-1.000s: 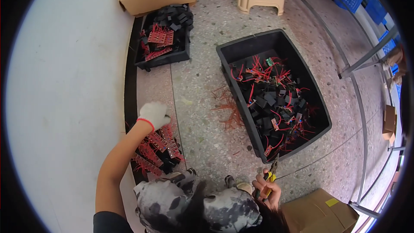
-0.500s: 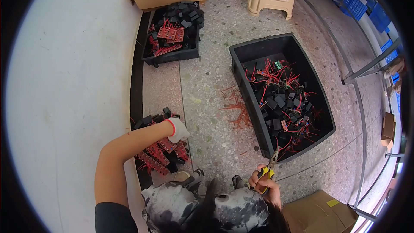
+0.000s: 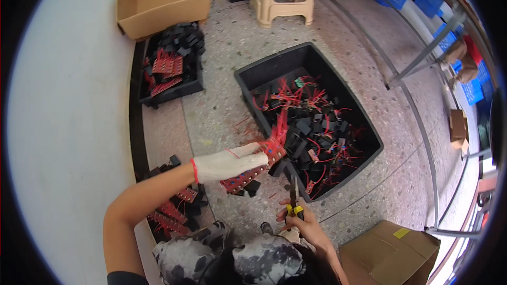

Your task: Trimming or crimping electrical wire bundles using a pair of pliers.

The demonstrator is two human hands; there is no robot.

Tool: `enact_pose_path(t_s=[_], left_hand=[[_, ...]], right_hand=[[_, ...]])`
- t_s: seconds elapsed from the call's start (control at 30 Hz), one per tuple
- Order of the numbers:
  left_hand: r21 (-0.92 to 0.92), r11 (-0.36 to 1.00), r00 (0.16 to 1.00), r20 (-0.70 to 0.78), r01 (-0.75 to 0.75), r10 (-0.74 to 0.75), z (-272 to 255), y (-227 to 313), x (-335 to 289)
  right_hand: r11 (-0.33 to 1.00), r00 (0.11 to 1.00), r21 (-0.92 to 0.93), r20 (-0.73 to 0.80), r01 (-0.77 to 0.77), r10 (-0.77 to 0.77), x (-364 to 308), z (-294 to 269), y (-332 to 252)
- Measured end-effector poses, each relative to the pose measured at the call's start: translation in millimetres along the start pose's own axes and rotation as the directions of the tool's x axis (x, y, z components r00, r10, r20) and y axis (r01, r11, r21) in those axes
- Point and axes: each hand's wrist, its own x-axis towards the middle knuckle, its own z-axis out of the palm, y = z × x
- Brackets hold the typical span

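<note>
My left hand [image 3: 232, 163], in a white glove with a red cuff, grips a red circuit board panel [image 3: 246, 178]. Red wires and black blocks stick out from the panel, beside the near-left wall of a large black bin [image 3: 264, 121]. My bare right hand [image 3: 300, 222] is wrapped round the yellow-and-black handles of a pair of pliers [image 3: 294, 200]. The pliers' jaws point up near the bin's near corner. Inside the bin lie many black blocks with small boards and red wires [image 3: 317, 126]. By my left forearm is a pile of similar red panels [image 3: 171, 214] on the floor.
A smaller black tray [image 3: 185, 92] of boards and black blocks stands at the far left, by an open cardboard box [image 3: 163, 2]. Behind is a beige plastic stool [image 3: 285, 0]. A closed cardboard box [image 3: 391, 253] sits at my right; a metal frame [image 3: 422, 55] stands beyond.
My left hand has come from the floor pile to the bin's edge with a panel in it. The pliers have turned more upright in my right hand. The view has shifted.
</note>
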Motion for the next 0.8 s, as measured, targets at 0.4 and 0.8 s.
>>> enact_pose_path(t_s=[0.4, 0.8], left_hand=[[0.054, 0.98, 0.976, -0.104, -0.189, 0.194, 39, 21, 84], [0.343, 0.907, 0.946, -0.121, -0.245, 0.301, 49, 40, 139]], right_hand=[[0.96, 0.982, -0.263, -0.134, 0.096, -0.135, 15, -60, -79], [0.976, 0.999, -0.216, -0.039, 0.024, -0.033, 23, -109, -99]])
